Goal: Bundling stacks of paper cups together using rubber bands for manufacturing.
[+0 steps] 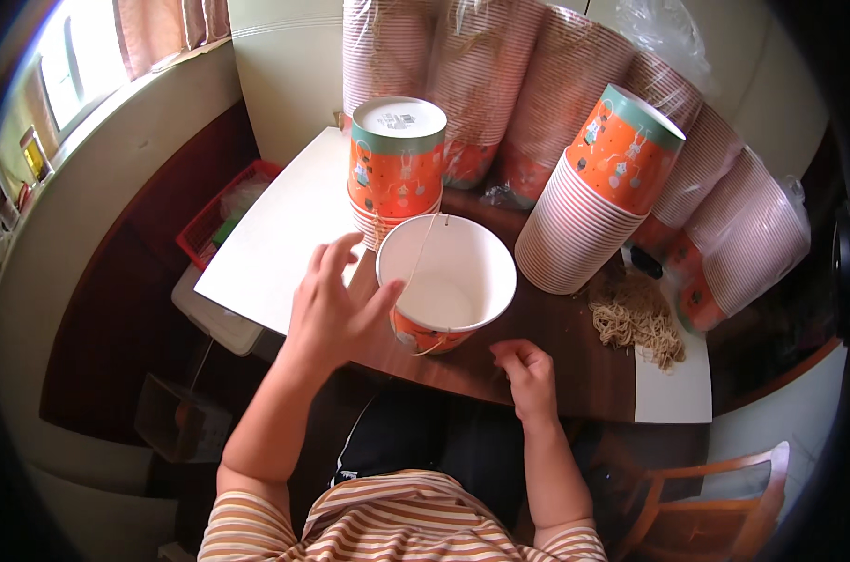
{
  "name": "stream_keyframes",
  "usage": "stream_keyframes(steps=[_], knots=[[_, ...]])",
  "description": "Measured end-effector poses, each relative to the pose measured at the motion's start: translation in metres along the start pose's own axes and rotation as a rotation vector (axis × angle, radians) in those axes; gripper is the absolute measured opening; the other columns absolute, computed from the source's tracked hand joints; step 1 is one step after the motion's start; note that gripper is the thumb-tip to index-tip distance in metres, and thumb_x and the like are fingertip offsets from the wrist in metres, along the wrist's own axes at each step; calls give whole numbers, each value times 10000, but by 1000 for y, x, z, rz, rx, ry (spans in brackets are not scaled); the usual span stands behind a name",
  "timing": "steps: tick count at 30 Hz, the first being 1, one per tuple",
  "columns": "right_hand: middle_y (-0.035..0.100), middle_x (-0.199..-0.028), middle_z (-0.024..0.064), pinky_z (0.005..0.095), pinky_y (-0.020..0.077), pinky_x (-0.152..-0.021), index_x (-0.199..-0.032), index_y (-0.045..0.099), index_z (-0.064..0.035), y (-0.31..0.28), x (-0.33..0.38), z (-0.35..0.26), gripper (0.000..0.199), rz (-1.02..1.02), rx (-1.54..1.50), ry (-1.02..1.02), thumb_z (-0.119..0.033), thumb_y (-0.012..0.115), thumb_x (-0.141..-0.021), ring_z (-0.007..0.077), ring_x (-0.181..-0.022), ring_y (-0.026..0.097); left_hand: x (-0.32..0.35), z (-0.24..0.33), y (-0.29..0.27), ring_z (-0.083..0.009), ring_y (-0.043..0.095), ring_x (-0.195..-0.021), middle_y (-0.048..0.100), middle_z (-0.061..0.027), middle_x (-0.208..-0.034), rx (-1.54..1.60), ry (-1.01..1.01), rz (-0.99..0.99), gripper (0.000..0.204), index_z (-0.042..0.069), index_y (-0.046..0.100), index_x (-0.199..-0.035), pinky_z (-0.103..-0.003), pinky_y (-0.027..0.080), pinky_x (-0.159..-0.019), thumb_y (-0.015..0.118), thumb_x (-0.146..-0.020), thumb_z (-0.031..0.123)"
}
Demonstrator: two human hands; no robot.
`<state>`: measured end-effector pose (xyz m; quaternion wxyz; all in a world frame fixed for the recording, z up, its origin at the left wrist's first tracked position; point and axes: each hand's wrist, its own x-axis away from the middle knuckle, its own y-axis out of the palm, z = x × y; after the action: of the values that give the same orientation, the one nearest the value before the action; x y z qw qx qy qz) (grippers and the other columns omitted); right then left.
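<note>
We saw the left hand [336,304] raised beside an orange paper bucket with a white inside [446,281], its fingers spread apart and the thumb touching the bucket's left rim. The bucket stood on the dark wooden bench [546,361], near its front edge, mouth up and tipped slightly toward us, so its long axis ran nearly upright. A thin pale string [423,245] crossed the open mouth from the far rim and showed again at the bucket's near lower side. The right hand [528,375] lay on the bench just right of the bucket, fingers curled together; whether they pinched the string we could not tell. Behind the bucket stood an upside-down stack of orange paper buckets [397,164], and to the right a leaning stack of the same buckets [598,201]. Plastic-wrapped bucket stacks [724,215] leaned behind these. A heap of pale string pieces [635,318] lay on the bench at right, and a white board [284,234] covered its left part.
</note>
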<state>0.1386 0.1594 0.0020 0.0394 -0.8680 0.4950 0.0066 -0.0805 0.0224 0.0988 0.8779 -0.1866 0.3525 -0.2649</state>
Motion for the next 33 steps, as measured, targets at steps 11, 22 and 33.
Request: stream_keyframes(steps=[11,22,33], knots=[[615,-1137,97,352,468,-877,-1192,569,-43,-21,-58,7,379,-279,-407,389,-293,528,-910,173,-1011,588,-30,-18,21,-200,610,-632,643,-171,-844,127,-27,-357,389,38,578,-1177,-323,495,-623,562,-789,10],[636,-986,84,379,544,-786,-993,567,-47,-43,-26,0,148,-254,-665,217,-103,623,-868,211,-898,633,-6,-17,21,-368,566,-1011,572,-191,-1147,84,560,124,437,24,565,-1179,-443,448,-875,673,-756,52],[637,-975,68,296,496,-810,-935,559,-53,-21,-9,16,179,114,-606,-159,-30,692,-816,135,-871,606,45,8,36,-202,574,-556,581,-80,-649,485,318,-235,141,-4,617,-973,-300,441,-518,626,-855,73]])
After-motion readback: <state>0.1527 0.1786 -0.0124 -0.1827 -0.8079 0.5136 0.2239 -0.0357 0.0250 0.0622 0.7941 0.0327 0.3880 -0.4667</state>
